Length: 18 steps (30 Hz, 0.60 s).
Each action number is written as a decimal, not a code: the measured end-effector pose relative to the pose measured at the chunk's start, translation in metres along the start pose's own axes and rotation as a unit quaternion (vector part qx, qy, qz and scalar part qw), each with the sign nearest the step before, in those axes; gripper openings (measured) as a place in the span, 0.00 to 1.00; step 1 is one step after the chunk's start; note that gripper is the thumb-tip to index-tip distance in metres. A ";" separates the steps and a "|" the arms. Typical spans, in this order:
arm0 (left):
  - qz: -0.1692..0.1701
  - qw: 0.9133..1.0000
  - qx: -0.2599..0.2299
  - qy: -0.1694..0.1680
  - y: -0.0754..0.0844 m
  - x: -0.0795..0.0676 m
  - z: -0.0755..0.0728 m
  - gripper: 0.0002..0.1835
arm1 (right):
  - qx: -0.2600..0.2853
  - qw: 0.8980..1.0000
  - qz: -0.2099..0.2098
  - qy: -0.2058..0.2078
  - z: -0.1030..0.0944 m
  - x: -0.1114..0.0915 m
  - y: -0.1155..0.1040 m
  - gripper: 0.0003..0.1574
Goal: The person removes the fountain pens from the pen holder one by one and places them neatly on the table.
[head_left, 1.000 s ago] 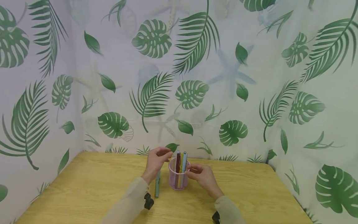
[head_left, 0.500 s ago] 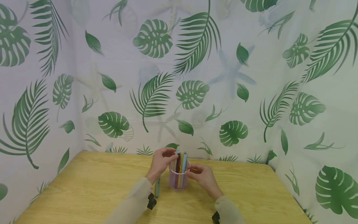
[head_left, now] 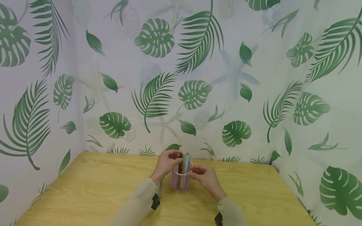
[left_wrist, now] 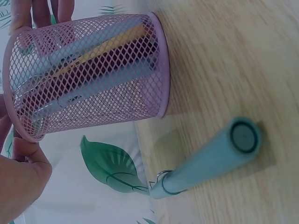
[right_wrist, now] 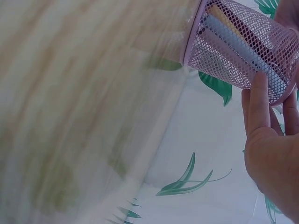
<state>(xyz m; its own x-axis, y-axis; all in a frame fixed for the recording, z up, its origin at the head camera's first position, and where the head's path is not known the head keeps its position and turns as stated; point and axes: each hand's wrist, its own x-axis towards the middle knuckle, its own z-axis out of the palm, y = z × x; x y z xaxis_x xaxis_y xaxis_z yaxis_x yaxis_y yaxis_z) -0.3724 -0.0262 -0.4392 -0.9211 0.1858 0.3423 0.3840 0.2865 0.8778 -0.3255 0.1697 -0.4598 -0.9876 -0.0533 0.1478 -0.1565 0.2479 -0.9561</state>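
A pink mesh pen cup (head_left: 181, 183) stands upright on the table, with several pens in it. Among them are a light blue pen (head_left: 187, 161), a dark red one and a yellow one (head_left: 183, 163). My left hand (head_left: 165, 164) is at the cup's left, thumb and forefinger curved around the pen tops; I cannot tell whether they pinch one. My right hand (head_left: 206, 180) holds the cup's right side near the rim, thumb and fingers against the mesh (right_wrist: 243, 46). A teal pen (left_wrist: 205, 161) with a metal clip lies on the table left of the cup, partly behind my left wrist in the head view.
The wood-grain table (head_left: 99, 185) spreads out on both sides of the cup. Behind and beside it hang white curtains (head_left: 198, 94) printed with green leaves. A small black device (head_left: 156, 201) is worn under the left wrist.
My left hand has moved right, from beside the cup to the tops of the pens, covering more of the teal pen. The right hand and cup have stayed in place.
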 end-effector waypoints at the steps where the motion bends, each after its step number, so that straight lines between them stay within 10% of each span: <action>1: 0.003 1.000 0.001 0.001 0.001 0.000 0.000 0.11 | 0.000 1.000 0.000 0.000 0.000 0.000 0.000 0.14; 18: 0.015 1.000 0.005 0.004 -0.001 -0.009 -0.006 0.13 | 0.001 1.000 -0.005 -0.002 0.001 -0.001 -0.002 0.16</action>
<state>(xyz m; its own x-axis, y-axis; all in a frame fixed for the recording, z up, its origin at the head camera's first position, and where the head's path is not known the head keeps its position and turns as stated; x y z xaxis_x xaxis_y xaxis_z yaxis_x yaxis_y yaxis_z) -0.3651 -0.0337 -0.4411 -0.9099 0.1873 0.3701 0.4111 0.2895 0.8644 -0.3247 0.1682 -0.4587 -0.9858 -0.0607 0.1566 -0.1668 0.2458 -0.9549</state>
